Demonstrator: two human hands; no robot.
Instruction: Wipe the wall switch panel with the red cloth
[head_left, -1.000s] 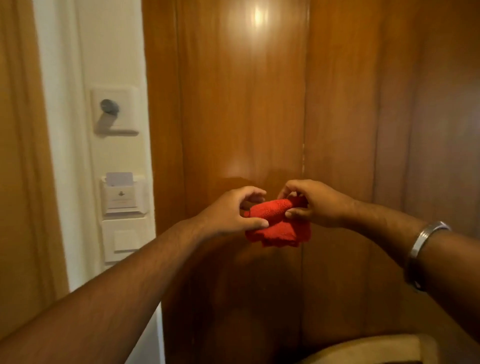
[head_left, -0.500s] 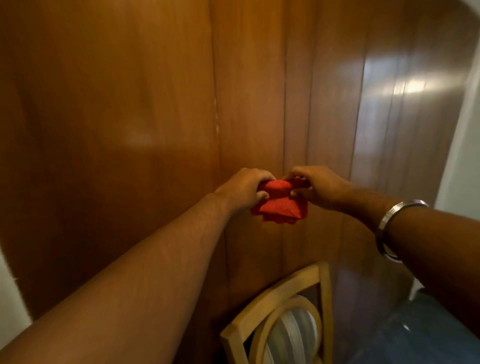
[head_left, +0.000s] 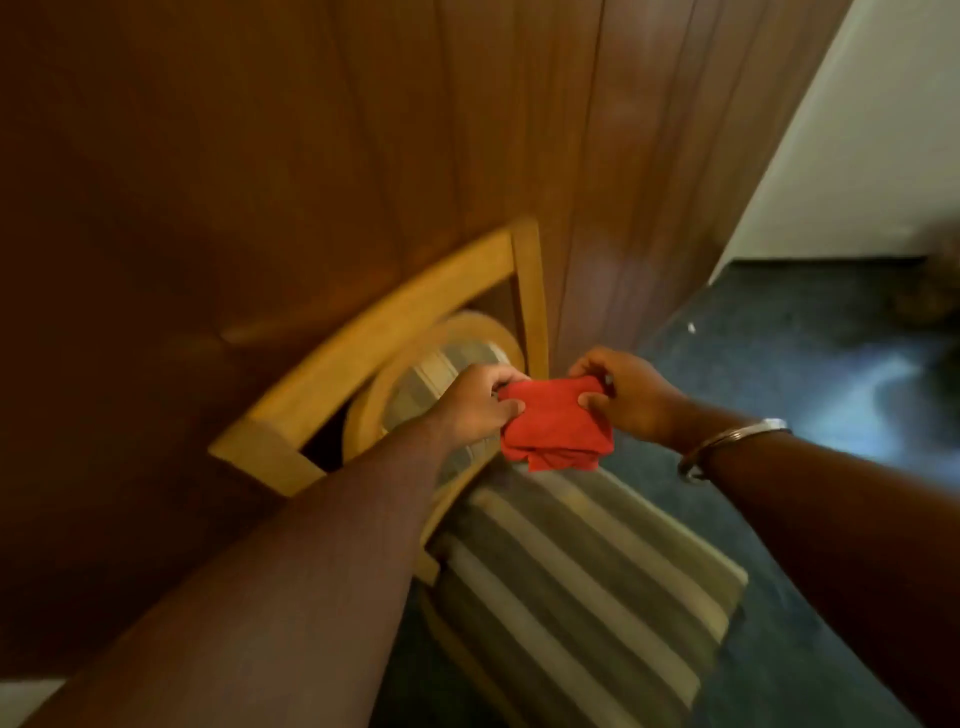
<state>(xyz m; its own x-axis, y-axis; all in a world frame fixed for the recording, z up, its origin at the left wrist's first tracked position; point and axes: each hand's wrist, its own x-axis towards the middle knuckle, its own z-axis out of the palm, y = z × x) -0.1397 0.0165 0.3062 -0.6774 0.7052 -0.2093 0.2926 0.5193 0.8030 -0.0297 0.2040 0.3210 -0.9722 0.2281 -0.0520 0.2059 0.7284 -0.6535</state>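
Note:
A folded red cloth (head_left: 556, 428) hangs between both my hands, held flat in front of me above a chair. My left hand (head_left: 475, 408) pinches its left edge and my right hand (head_left: 626, 392) pinches its right top corner. A metal bangle sits on my right wrist. The wall switch panel is out of view; only wood panelling and floor show.
A wooden chair (head_left: 395, 332) with a round back and a striped seat cushion (head_left: 582, 582) stands against the brown wood panelling (head_left: 311, 156), directly below the cloth. Dark blue carpet (head_left: 810, 364) spreads to the right, and a white wall (head_left: 872, 156) rises at the upper right.
The view has swung right and down, away from the white wall strip with the switch panels, onto the chair and carpet. Both hands kept hold of the cloth, which now looks flatter.

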